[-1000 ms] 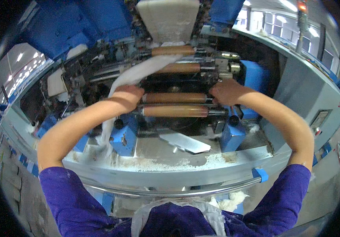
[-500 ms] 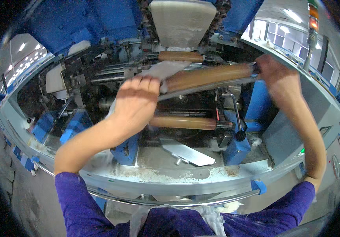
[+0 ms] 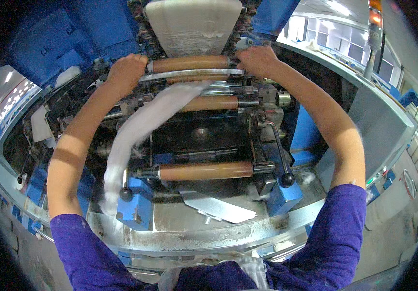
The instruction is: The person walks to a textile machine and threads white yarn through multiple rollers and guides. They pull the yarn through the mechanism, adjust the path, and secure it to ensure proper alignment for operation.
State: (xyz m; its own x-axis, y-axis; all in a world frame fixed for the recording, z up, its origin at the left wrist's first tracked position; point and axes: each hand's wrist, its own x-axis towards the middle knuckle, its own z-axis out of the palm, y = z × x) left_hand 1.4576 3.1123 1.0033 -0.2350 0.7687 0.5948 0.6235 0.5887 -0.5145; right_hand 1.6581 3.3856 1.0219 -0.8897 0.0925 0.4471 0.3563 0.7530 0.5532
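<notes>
Both of my hands grip a brown roller [image 3: 189, 64] by its two ends at the back of a textile machine. My left hand [image 3: 127, 71] is closed round the left end; my right hand [image 3: 256, 60] is closed at the right end. A thin shiny metal bar [image 3: 192, 74] runs along the roller's near side, between the hands. Just below it shows part of another brown roller. A thick band of loose white fibre [image 3: 138, 123] drapes from the middle rollers down to the front left. Another brown roller [image 3: 214, 103] lies behind the fibre's upper part.
Nearer me sits a front brown roller [image 3: 204, 171] between black-knobbed levers [image 3: 286, 179]. A bent metal plate [image 3: 218, 207] lies on the machine's front ledge. A wide pale sheet of fibre [image 3: 194, 24] comes down from above. A signal light [image 3: 375, 19] stands at right.
Both hands have carried the roller away from me to the back and levelled it. The white fibre band, formerly near my left hand, now hangs free toward the front left.
</notes>
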